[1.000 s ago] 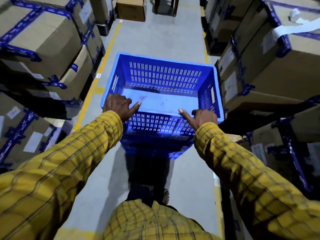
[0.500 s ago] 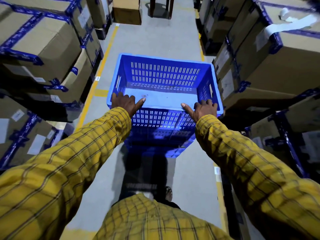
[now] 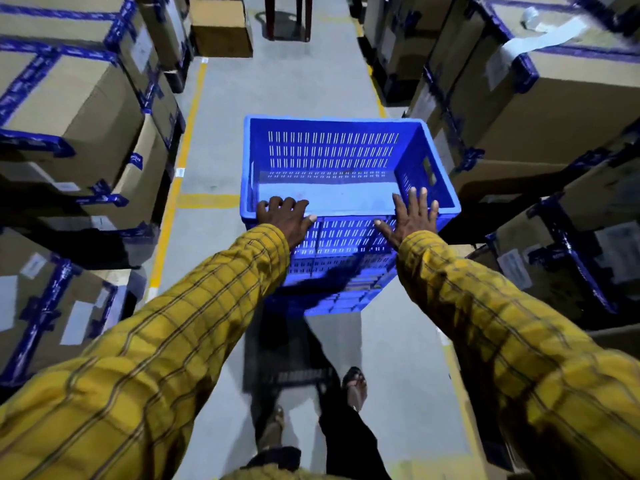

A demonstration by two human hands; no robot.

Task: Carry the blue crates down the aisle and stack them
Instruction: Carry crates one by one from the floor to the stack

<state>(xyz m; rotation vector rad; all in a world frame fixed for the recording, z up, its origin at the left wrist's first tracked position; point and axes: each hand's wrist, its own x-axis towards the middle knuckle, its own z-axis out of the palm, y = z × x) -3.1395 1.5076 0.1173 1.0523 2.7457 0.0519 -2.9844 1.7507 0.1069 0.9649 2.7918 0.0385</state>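
Since the frame a second ago, both hands have changed on the near rim: the right hand (image 3: 414, 220) has gone from fingers hooked over the edge to fingers spread straight, palm pressed on the near wall and fingertips reaching past the rim. My left hand (image 3: 285, 218) has its fingers curled over the rim with the thumb lying along the outside, so it grips. The blue crate (image 3: 346, 174) hangs out in front of me in the middle of the aisle floor (image 3: 277, 88), empty as far as I can see, with more blue crate walls showing nested or stacked beneath it; how many I cannot tell.

What worries me is the lopsided hold. With only one side gripped and the other merely pressed flat, I judge the crates could twist toward the right and slip off that palm. The right far corner sits near the taped cardboard boxes (image 3: 554, 98), so a swing could catch an edge there. My sandalled feet (image 3: 353, 386) step directly under the load in the shadow, and a dropped crate would land on them. A wooden stool (image 3: 287, 19) stands ahead, mid-aisle.
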